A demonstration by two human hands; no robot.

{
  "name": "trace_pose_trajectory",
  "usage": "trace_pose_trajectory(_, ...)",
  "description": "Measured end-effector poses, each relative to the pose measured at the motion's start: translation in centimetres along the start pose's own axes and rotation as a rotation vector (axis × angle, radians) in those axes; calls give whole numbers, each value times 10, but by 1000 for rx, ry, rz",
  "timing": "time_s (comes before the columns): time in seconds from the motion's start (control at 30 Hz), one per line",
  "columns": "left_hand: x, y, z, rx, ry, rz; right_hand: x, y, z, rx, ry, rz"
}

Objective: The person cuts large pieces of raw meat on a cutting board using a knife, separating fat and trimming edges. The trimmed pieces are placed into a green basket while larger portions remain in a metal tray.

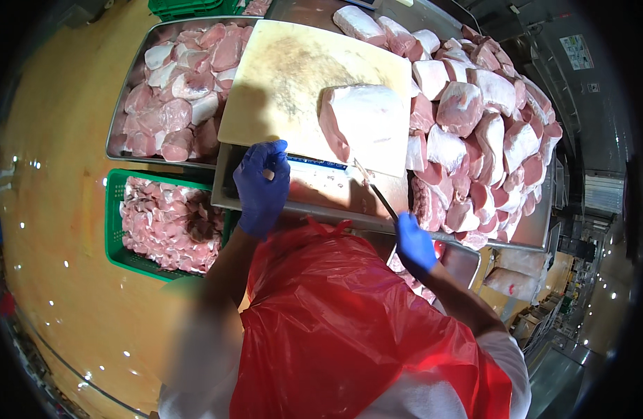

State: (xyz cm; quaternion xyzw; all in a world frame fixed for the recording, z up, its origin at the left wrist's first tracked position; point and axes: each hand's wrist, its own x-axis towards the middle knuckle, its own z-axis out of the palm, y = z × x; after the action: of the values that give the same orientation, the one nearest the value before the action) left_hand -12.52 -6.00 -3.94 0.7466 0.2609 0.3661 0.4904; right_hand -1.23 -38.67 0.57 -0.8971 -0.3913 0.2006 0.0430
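My left hand, gloved in blue, is curled with fingertips pinched at the near left of the cream cutting board; whatever they hold, if anything, is hidden. A blue measuring strip runs rightward from beside it along the board's near edge. My right hand, also gloved, grips a long knife by its dark handle, blade angled up-left toward the board. A large pale pork piece lies on the board's right side, just beyond the knife tip.
A steel tray of meat pieces stands left of the board; a green crate of trimmings is below it. Large pork cuts are heaped at the right. Another steel tray sits low near my right arm.
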Motion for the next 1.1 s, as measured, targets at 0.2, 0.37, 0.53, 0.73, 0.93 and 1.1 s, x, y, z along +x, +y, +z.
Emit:
trace_pose_trajectory(0.2,5,45,56,12,10,168,-27,-3,-16,32,126,17)
trace_pose_trajectory(0.37,22,20,81,-24,-63,86,79,-83,-23,168,431,-130)
trace_pose_trajectory(0.53,12,8,69,-213,-72,-35,147,-142,-43,192,464,-142)
trace_pose_trajectory(0.73,14,15,57,-241,-76,-33,78,-106,-20,38,104,83)
trace_pose_trajectory(0.93,36,4,18,-347,-137,-183,-41,-73,-46,-95,-236,187)
trace_pose_trajectory(1.1,41,-7,10,-239,-261,-65,27,-124,-75,96,39,80)
